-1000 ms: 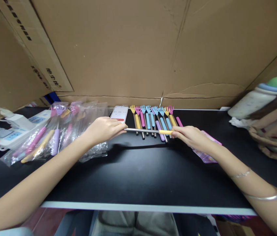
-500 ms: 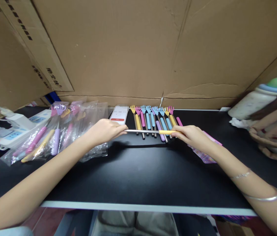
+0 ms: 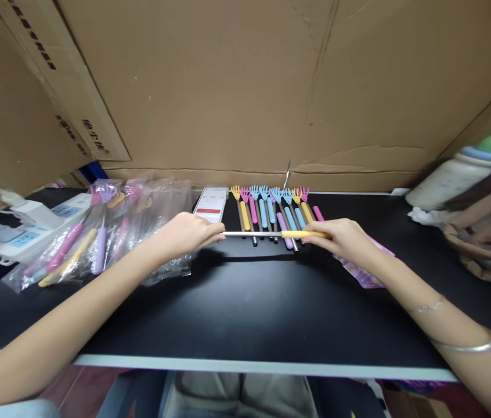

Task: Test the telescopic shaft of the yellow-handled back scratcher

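Rod (image 3: 252, 234) with a yellow handle (image 3: 293, 234) is held lifted over the tabletop (image 3: 245, 331), its long axis running crosswise and nearly level, handle end to the right, metal shaft to the left. Both hands grip it: the left hand (image 3: 191, 231) pinches the shaft's end, the right hand (image 3: 342, 237) the handle. Bent at the wrists, they meet it from forearms slanting inward, backs uppermost.

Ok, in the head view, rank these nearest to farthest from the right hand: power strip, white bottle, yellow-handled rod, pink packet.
1. Yellow-handled rod, held in the right hand.
2. Pink packet, right of centre.
3. White bottle, far right.
4. Power strip, far left.
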Action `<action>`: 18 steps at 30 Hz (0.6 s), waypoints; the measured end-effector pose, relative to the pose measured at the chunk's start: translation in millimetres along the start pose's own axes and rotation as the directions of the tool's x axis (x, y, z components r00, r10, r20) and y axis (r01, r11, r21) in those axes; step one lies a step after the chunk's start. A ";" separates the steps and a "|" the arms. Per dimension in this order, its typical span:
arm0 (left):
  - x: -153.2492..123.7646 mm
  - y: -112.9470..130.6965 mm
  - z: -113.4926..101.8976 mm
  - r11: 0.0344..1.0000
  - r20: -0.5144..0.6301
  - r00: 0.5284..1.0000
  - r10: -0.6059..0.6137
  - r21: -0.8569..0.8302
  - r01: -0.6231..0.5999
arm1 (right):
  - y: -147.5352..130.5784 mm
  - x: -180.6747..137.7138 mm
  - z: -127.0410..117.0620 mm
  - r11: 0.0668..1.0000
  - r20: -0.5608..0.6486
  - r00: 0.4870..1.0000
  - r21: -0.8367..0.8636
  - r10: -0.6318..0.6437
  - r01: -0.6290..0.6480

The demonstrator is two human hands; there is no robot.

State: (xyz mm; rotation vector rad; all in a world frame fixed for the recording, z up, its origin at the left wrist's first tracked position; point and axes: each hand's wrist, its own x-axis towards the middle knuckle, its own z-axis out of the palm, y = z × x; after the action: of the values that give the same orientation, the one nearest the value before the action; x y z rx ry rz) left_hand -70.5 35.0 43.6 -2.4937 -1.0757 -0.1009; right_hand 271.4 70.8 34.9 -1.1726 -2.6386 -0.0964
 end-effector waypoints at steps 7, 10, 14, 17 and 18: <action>0.3 2.2 -4.6 0.981 0.073 0.997 -0.031 -0.189 0.044 | -0.3 -0.2 1.5 0.999 -0.144 0.989 -0.008 -0.036 0.035; 0.7 1.9 -6.0 0.948 0.138 0.990 -0.027 -0.310 0.069 | -4.1 -0.7 0.1 0.998 -0.195 0.980 -0.041 -0.044 0.037; 1.6 3.9 -8.1 0.913 0.202 0.979 -0.030 -0.392 0.109 | -7.6 -1.4 -1.6 0.997 -0.221 0.975 -0.075 -0.040 0.024; 2.3 6.0 -6.6 0.924 0.174 0.984 -0.035 -0.368 0.098 | -6.5 -1.4 -2.1 0.995 -0.205 0.977 -0.087 -0.057 0.040; 2.3 6.4 -5.3 0.934 0.152 0.988 -0.040 -0.345 0.091 | -5.5 -1.4 -2.1 0.995 -0.198 0.978 -0.087 -0.066 0.050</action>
State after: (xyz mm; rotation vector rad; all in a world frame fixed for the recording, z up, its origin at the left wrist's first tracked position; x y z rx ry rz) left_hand -63.8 30.5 46.7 -2.8174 -1.2991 -0.1482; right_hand 268.7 65.8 36.9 -1.0497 -2.5117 -0.3189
